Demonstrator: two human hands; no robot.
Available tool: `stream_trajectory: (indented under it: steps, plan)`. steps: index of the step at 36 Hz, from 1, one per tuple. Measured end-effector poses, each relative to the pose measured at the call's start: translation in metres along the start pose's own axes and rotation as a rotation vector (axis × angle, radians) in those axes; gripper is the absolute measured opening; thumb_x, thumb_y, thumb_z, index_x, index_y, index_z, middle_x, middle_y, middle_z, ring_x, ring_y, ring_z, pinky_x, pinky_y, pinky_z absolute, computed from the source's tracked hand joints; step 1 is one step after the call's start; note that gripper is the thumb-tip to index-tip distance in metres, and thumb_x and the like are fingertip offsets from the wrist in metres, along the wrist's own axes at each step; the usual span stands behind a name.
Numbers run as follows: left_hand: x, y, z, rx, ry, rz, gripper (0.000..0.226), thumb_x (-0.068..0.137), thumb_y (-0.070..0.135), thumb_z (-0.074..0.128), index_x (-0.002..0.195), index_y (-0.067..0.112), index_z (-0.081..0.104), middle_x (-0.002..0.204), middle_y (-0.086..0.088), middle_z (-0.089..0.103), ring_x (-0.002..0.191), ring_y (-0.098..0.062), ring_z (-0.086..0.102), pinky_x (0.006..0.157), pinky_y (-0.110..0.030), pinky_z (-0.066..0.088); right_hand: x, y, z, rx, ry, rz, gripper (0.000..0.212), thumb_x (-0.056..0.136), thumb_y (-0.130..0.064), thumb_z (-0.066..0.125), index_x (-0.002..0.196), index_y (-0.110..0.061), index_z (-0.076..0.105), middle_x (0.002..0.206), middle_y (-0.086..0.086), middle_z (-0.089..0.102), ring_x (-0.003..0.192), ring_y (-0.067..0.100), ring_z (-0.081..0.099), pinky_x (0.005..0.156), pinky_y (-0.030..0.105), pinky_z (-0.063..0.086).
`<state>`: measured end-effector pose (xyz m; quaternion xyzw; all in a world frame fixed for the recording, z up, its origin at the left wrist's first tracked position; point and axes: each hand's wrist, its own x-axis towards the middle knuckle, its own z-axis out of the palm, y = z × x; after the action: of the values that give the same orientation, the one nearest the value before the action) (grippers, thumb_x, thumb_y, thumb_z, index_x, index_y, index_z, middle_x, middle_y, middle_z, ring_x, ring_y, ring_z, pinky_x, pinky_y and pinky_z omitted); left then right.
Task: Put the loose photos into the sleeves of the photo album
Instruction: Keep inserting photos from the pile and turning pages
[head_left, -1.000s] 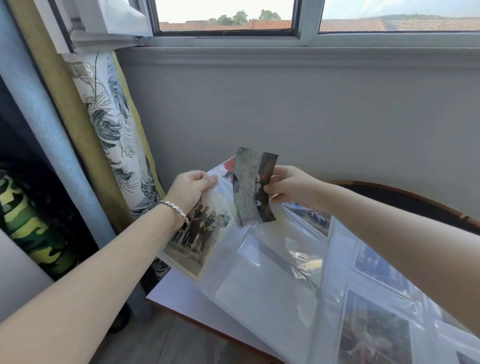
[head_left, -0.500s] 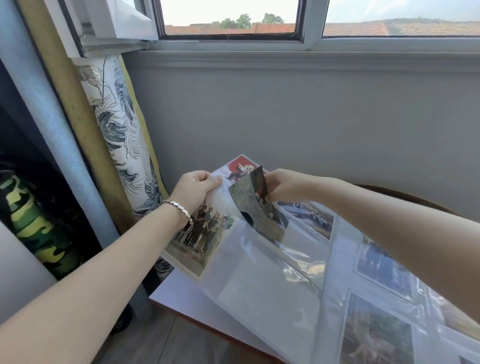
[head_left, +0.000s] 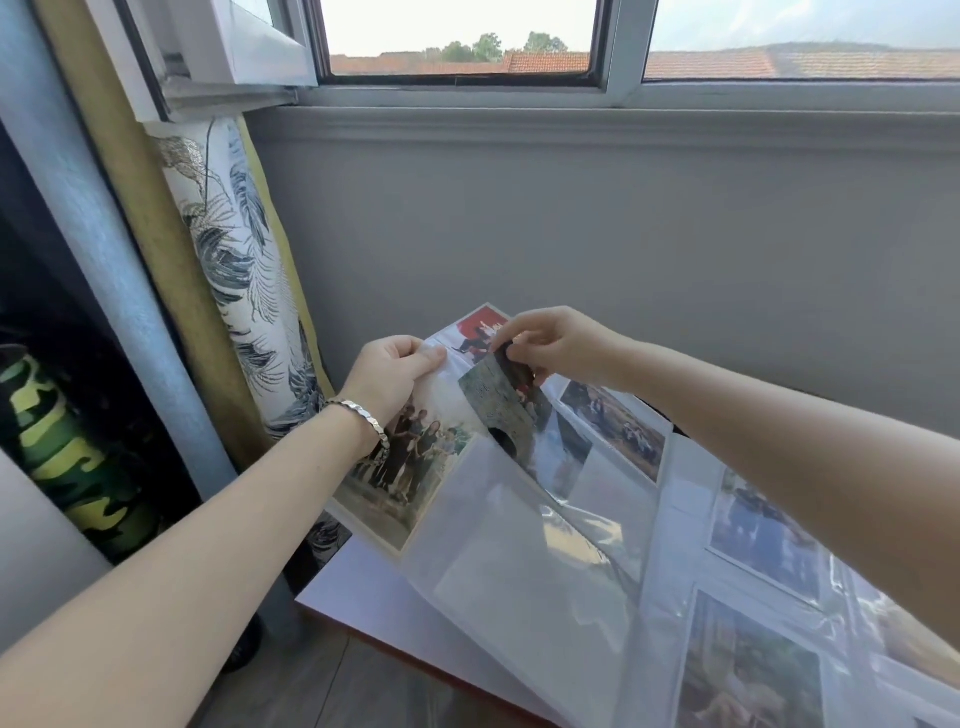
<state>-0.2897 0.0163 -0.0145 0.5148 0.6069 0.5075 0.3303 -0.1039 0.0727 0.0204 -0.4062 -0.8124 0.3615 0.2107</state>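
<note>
The open photo album (head_left: 524, 587) lies in front of me with clear plastic sleeves, some holding photos. My left hand (head_left: 392, 374) pinches the top edge of a raised sleeve page, above a group photo (head_left: 410, 467). My right hand (head_left: 556, 345) grips the upper corner of a loose greyish photo (head_left: 498, 402). The photo's lower part sits inside a sleeve pocket, its top still sticking out. A red-and-white photo (head_left: 480, 332) shows in the page's top pocket.
A grey wall (head_left: 597, 234) and window (head_left: 457, 47) stand right behind the album. A patterned leaf curtain (head_left: 244, 270) and a metal pole (head_left: 93, 270) are at the left. Filled sleeve pages (head_left: 763, 525) spread to the right under my right arm.
My right hand has brought the loose photo down from upright in the air and slid its lower end into the sleeve. My left hand kept holding the page.
</note>
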Motion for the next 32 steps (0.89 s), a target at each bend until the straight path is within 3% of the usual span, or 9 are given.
stream_trajectory:
  steps: [4, 7, 11, 14, 17, 21, 24, 28, 32]
  plan:
    - [0.001, -0.002, -0.001, 0.074, 0.021, -0.007, 0.025, 0.089, 0.021, 0.062, 0.076, -0.001, 0.063, 0.071, -0.011, 0.052, 0.065, -0.02, 0.045, 0.057, -0.026, 0.038, -0.003, 0.013, 0.002, -0.005, -0.017, 0.047, 0.014, 0.094, -0.005, 0.052, 0.096, -0.015, 0.063, 0.089, 0.007, 0.066, 0.058, 0.009, 0.063, 0.065, 0.022, 0.056]
    - [0.003, -0.004, -0.001, 0.141, 0.033, 0.015, 0.033, 0.089, 0.02, 0.062, 0.088, -0.012, 0.062, 0.069, -0.011, 0.048, 0.062, -0.019, 0.041, 0.054, -0.026, 0.034, -0.006, 0.017, 0.001, -0.137, 0.0, 0.03, 0.015, 0.094, -0.008, 0.053, 0.098, -0.016, 0.064, 0.088, 0.005, 0.065, 0.066, 0.013, 0.06, 0.066, 0.02, 0.051]
    - [0.004, -0.004, 0.0, 0.29, 0.065, 0.035, 0.024, 0.088, 0.021, 0.061, 0.081, -0.002, 0.065, 0.058, -0.006, 0.036, 0.049, -0.016, 0.03, 0.047, -0.024, 0.025, -0.005, 0.017, -0.001, -0.287, 0.016, -0.02, 0.018, 0.094, -0.01, 0.052, 0.105, -0.014, 0.066, 0.088, -0.006, 0.058, 0.067, 0.0, 0.053, 0.055, 0.007, 0.036]
    - [0.005, -0.002, 0.0, 0.39, 0.074, 0.051, 0.018, 0.086, 0.018, 0.061, 0.072, 0.008, 0.056, 0.059, -0.008, 0.036, 0.051, -0.02, 0.032, 0.049, -0.025, 0.024, -0.001, 0.015, 0.001, -0.372, -0.002, -0.056, 0.02, 0.095, -0.011, 0.051, 0.109, -0.015, 0.065, 0.095, -0.006, 0.056, 0.089, 0.015, 0.055, 0.074, 0.015, 0.041]
    - [0.007, -0.003, -0.001, 0.446, 0.072, 0.055, 0.02, 0.084, 0.016, 0.059, 0.068, 0.01, 0.05, 0.061, -0.009, 0.036, 0.057, -0.02, 0.034, 0.056, -0.027, 0.026, 0.003, 0.013, 0.003, -0.423, -0.04, -0.061, 0.023, 0.096, -0.012, 0.05, 0.114, -0.014, 0.063, 0.106, -0.005, 0.057, 0.1, 0.017, 0.054, 0.09, 0.025, 0.04]
    - [0.008, -0.004, -0.002, 0.496, 0.064, 0.053, 0.026, 0.086, 0.019, 0.057, 0.064, 0.012, 0.046, 0.056, -0.003, 0.039, 0.055, -0.022, 0.044, 0.056, -0.027, 0.033, 0.008, 0.014, 0.003, -0.458, -0.05, -0.064, 0.024, 0.096, -0.012, 0.049, 0.115, -0.014, 0.063, 0.115, -0.002, 0.059, 0.095, 0.013, 0.051, 0.085, 0.021, 0.037]
    - [0.007, -0.004, -0.002, 0.502, 0.064, 0.073, 0.029, 0.086, 0.019, 0.056, 0.061, 0.012, 0.043, 0.055, -0.001, 0.037, 0.056, -0.023, 0.041, 0.056, -0.027, 0.032, 0.009, 0.016, 0.004, -0.455, -0.045, -0.066, 0.024, 0.097, -0.013, 0.048, 0.116, -0.015, 0.063, 0.115, -0.002, 0.058, 0.094, 0.01, 0.048, 0.084, 0.019, 0.035]
    - [0.005, -0.003, -0.002, 0.524, 0.074, 0.096, 0.024, 0.085, 0.021, 0.058, 0.066, 0.009, 0.051, 0.057, -0.001, 0.043, 0.059, -0.023, 0.042, 0.055, -0.028, 0.033, 0.01, 0.014, 0.007, -0.456, -0.03, -0.095, 0.024, 0.097, -0.012, 0.047, 0.114, -0.012, 0.063, 0.117, 0.001, 0.059, 0.098, 0.014, 0.049, 0.087, 0.021, 0.035]
    - [0.003, -0.004, 0.0, 0.537, 0.093, 0.112, 0.027, 0.087, 0.023, 0.058, 0.063, 0.014, 0.049, 0.06, 0.002, 0.047, 0.061, -0.021, 0.044, 0.054, -0.027, 0.032, 0.008, 0.014, 0.013, -0.503, -0.159, -0.057, 0.022, 0.096, -0.013, 0.049, 0.112, -0.013, 0.064, 0.112, 0.001, 0.061, 0.095, 0.015, 0.052, 0.085, 0.024, 0.038]
